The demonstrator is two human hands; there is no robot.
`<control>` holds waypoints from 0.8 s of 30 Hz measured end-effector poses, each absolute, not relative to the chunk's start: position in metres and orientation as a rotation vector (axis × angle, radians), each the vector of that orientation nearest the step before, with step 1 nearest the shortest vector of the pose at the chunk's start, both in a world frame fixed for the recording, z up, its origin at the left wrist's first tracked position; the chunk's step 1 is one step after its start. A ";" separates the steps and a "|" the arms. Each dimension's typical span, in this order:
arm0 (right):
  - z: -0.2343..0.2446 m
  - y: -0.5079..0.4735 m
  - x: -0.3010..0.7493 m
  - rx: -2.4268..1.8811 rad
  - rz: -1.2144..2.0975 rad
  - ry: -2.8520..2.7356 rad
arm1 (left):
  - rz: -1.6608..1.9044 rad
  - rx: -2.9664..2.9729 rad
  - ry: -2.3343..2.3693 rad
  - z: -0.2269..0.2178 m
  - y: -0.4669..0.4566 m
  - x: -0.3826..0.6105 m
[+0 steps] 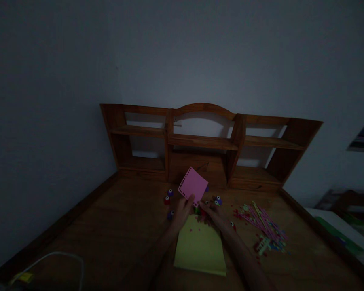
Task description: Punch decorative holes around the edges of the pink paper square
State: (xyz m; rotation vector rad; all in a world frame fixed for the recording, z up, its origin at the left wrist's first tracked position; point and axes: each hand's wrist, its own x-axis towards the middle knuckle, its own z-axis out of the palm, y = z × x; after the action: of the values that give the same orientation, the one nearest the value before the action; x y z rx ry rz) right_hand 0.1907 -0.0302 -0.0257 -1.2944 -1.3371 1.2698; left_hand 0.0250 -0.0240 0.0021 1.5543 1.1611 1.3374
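The left hand (182, 213) pinches the square pink paper with edge holes (194, 186) low down, maybe to steady it, at twelve o'clock from the flat yellow paper sheet (200, 250). That sheet maybe catches tiny round pink dots (191, 230). The right hand (216, 215) bends close; I can't tell if its fingers pinch.

Pink card (194, 185), edge dotted dark; yellow sheet (200, 252), pink dots (191, 230); brown desk (124, 226); bluish-grey wall (182, 52)

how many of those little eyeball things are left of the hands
3 visible: a purple one at the back, a red one just in front, and a dark bluish one beside the left hand, which may hide others.
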 end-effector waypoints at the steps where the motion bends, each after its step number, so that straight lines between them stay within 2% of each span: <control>1: -0.025 -0.031 0.190 -1.291 1.264 -1.338 | 1.351 1.559 1.165 0.004 -0.025 0.025; 24: -0.026 -0.031 0.190 -1.312 1.271 -1.317 | 1.320 1.555 1.167 -0.010 -0.016 0.026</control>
State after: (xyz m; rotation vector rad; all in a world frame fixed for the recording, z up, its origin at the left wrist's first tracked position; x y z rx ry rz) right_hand 0.1902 -0.0307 -0.0264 -1.3115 -1.3170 1.2705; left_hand 0.0261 -0.0164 -0.0103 1.5551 1.1669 1.3198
